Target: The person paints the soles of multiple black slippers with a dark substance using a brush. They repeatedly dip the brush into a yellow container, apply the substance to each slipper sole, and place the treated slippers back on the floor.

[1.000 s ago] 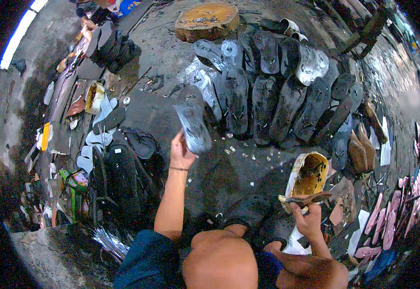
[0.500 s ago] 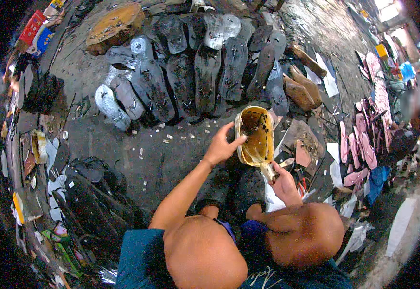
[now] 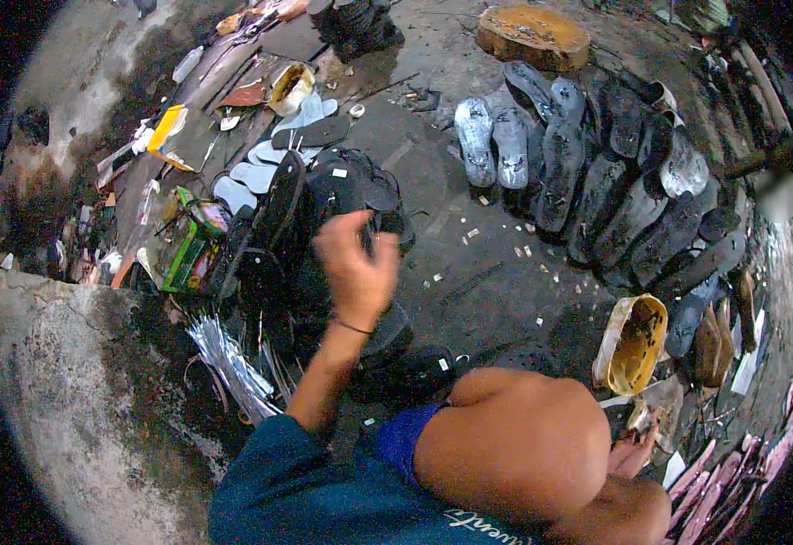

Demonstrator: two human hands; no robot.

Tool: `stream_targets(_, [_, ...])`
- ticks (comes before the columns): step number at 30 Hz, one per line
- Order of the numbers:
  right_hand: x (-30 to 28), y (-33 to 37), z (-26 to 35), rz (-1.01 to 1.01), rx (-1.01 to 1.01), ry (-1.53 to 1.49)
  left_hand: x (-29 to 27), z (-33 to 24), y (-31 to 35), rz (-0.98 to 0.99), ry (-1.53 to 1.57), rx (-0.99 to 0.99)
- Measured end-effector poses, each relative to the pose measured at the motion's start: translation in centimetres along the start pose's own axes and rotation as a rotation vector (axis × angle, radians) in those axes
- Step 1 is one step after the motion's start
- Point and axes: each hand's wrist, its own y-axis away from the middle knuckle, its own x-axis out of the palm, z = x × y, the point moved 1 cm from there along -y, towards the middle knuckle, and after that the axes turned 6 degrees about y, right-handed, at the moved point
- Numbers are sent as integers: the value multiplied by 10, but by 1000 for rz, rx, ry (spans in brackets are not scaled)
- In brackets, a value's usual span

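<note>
My left hand (image 3: 357, 277) reaches over a heap of black sandals (image 3: 353, 186) on my left. It is slightly blurred, its fingers curved, the thumb apart, and nothing shows between them. My right hand (image 3: 631, 452) is low on the right, partly hidden behind my knee. Its fingers are closed around a small pale, metal-looking piece (image 3: 638, 416) whose kind I cannot make out. Just beyond it is a cut-open plastic tub (image 3: 607, 350), yellow inside with dark brown residue.
Rows of dark shoe soles (image 3: 560, 173) lie ahead on the right, below a round wooden block (image 3: 528, 41). Grey sole pieces (image 3: 256, 173) and a green box (image 3: 188, 245) are at left, silvery strips (image 3: 233, 363) nearer me. Pink strips (image 3: 710, 481) lie at lower right.
My view has swung to the left. My left hand has let go of the tub and moved left over the black sandals. The right hand stays near the tub.
</note>
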Motion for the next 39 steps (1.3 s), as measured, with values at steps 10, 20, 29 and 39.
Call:
stream_targets(10, [140, -52, 59, 18, -482, 1284, -22, -3, 51, 555, 479, -412])
stream_targets(20, [117, -21, 71, 39, -368, 1669, 144, -65, 184, 1124, 495, 108])
stream_targets(29, [79, -9, 107, 350, 203, 131, 206, -103, 145, 1154, 286, -15])
stream_targets(39, [249, -28, 103, 494, -861, 579, 214, -187, 81, 1311, 1871, -1558])
